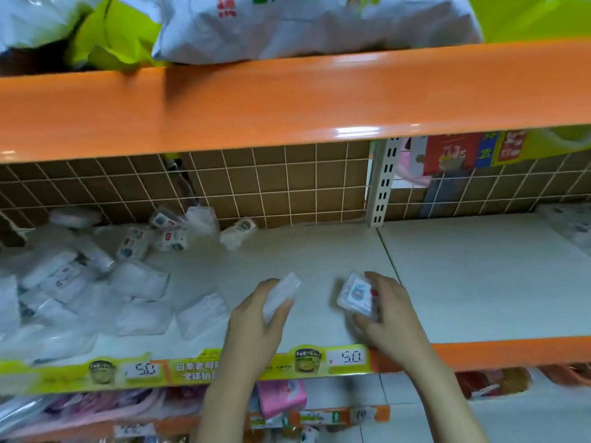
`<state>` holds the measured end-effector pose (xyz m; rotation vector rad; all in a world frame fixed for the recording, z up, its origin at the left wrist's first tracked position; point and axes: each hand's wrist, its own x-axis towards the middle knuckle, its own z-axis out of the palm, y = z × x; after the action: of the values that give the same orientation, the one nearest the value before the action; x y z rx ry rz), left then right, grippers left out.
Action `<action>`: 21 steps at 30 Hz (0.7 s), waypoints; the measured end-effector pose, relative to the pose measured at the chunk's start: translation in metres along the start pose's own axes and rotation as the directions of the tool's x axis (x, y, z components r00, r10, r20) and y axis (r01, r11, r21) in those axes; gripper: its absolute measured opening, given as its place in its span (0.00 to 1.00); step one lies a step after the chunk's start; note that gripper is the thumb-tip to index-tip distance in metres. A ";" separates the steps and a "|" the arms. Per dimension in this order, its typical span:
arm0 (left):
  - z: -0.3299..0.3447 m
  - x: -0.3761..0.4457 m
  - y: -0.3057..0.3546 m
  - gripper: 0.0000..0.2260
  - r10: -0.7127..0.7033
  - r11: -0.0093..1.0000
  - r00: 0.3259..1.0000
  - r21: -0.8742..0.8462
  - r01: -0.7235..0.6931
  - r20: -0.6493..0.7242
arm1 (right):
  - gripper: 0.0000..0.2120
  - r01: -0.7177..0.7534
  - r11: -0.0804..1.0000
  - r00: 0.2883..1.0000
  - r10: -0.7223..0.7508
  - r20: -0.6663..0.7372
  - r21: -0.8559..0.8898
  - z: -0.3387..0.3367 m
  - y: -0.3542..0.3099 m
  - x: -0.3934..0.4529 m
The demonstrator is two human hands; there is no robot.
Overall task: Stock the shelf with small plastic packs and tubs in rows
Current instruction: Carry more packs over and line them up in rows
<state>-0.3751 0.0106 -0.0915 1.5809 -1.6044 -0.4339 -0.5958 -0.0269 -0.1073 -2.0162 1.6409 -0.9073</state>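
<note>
Two hands were in view, the left hand (256, 318) and right hand (388, 310), each holding one tub: a clear tub (283, 295) and a labelled tub (355, 295).

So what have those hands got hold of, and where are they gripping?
Left hand grips a clear plastic pack around its lower end. Right hand holds a labelled tub by its right edge.

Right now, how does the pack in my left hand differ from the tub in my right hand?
The pack in the left hand looks plain white with no label showing; the tub in the right hand shows a colourful sticker. The pack is long and narrow, angled away from you; the tub is squarer, its labelled face turned up. Both are small, clear or white plastic, held just above the shelf.
</note>
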 end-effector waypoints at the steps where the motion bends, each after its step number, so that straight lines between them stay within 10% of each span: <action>1: -0.001 0.000 0.000 0.14 -0.023 1.000 1.000 -0.012 0.023 0.001 | 0.32 0.002 1.000 1.000 -0.002 0.001 0.005 0.000 -0.001 0.001; 21: 0.047 0.025 0.036 0.26 -0.012 0.999 0.993 0.048 0.006 0.117 | 0.33 -0.053 0.998 0.998 0.052 -0.040 -0.026 -0.053 0.042 0.007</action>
<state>-0.4304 -0.0220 -0.0858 1.6253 -1.7082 -0.5052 -0.6620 -0.0382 -0.0954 -1.9749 1.7277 -0.9167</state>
